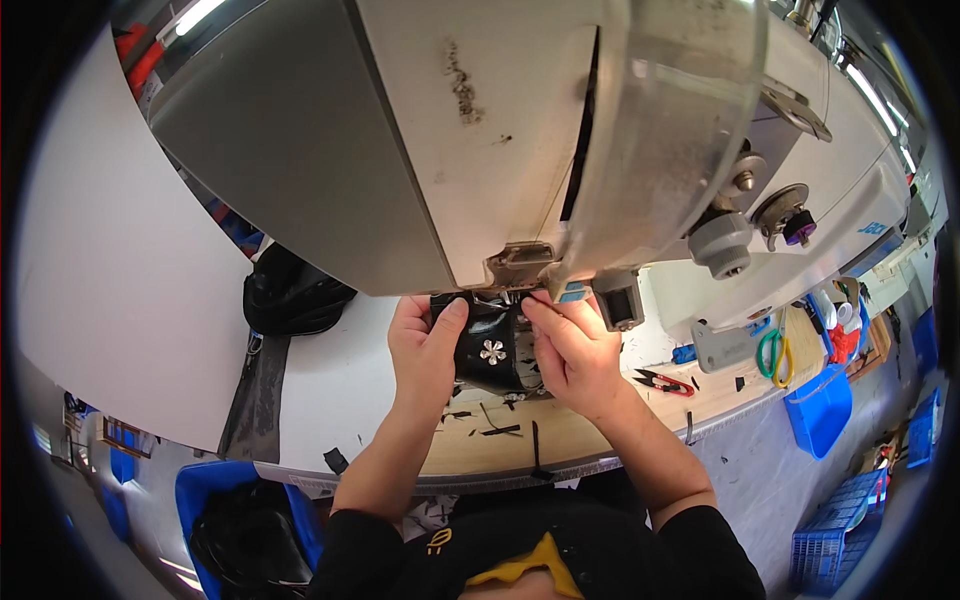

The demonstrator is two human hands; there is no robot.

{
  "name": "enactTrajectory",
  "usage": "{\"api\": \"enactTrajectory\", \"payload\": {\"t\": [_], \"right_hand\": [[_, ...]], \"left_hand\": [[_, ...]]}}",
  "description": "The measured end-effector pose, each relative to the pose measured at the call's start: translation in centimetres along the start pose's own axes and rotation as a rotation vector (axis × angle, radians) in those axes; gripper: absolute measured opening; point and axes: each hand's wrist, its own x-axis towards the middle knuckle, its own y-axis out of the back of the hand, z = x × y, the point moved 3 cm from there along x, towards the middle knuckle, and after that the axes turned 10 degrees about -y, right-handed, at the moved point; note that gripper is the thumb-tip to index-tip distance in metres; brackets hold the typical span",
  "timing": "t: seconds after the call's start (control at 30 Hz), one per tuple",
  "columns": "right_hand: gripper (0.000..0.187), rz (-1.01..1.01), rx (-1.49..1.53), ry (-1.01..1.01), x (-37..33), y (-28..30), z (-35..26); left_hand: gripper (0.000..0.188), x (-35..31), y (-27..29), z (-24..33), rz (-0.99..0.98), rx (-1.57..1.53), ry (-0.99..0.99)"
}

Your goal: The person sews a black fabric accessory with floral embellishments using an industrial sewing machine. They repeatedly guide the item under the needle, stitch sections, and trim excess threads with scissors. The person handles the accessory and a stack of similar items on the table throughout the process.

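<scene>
A glossy black leather-like piece [474, 340] with a silver flower ornament [493, 351] lies under the head of a large industrial sewing machine [480, 130]. My left hand [425, 350] grips its left side, thumb on top and fingers partly hidden behind. My right hand [580, 350] pinches the piece's far right edge close to the presser foot area, thumb and index finger together. The machine head covers the needle and the far part of the piece.
Red-handled thread snips [664, 383] and black scraps lie right of my hands. Green- and yellow-handled scissors [774, 358] sit farther right, above a blue bin [820, 410]. A black glossy bundle [292, 292] rests at left. Below, a blue tub [195, 490] holds black pieces.
</scene>
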Motion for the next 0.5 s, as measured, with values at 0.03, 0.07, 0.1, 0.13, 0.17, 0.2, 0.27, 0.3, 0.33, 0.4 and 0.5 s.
{"api": "enactTrajectory", "payload": {"t": [0.03,0.07,0.1,0.13,0.17,0.2,0.27,0.3,0.33,0.4,0.5], "right_hand": [[0.025,0.005,-0.018,0.014,0.1,0.1,-0.1],[0.025,0.009,-0.035,0.029,0.1,0.1,-0.1],[0.026,0.013,-0.032,0.022,0.0,0.0,-0.1],[0.028,0.017,-0.043,0.021,-0.1,-0.2,0.1],[0.031,0.020,-0.054,0.020,-0.3,-0.4,0.4],[0.034,0.023,-0.065,0.018,-0.4,-0.4,0.5],[0.032,0.033,-0.052,0.004,-0.1,-0.7,0.6],[0.031,0.038,-0.047,-0.004,0.0,-0.8,0.6],[0.030,0.029,-0.039,-0.010,-0.1,-0.9,0.8],[0.029,0.012,-0.026,-0.024,-0.3,-0.9,1.2],[0.028,0.012,0.001,-0.040,-0.6,-1.0,1.4]], "left_hand": [[0.015,0.1,0.1,-0.2,-0.002,-0.009,-0.012],[0.015,0.1,0.1,-0.3,-0.004,-0.018,-0.024],[0.015,0.1,0.2,-0.5,0.003,-0.013,-0.031],[0.015,0.0,0.2,-0.6,0.006,-0.007,-0.036],[0.016,-0.1,0.2,-0.8,0.010,-0.001,-0.041],[0.015,0.0,0.0,-0.8,0.024,-0.010,-0.037],[0.015,0.4,-0.3,-0.5,0.055,-0.020,-0.029],[0.015,0.5,-0.4,-0.5,0.055,-0.012,-0.013],[0.015,0.6,-0.4,-0.4,0.052,-0.003,0.000],[0.015,0.8,0.3,-0.5,0.005,0.030,0.062],[0.015,1.3,3.6,-1.3,-0.065,0.108,0.108]]}}
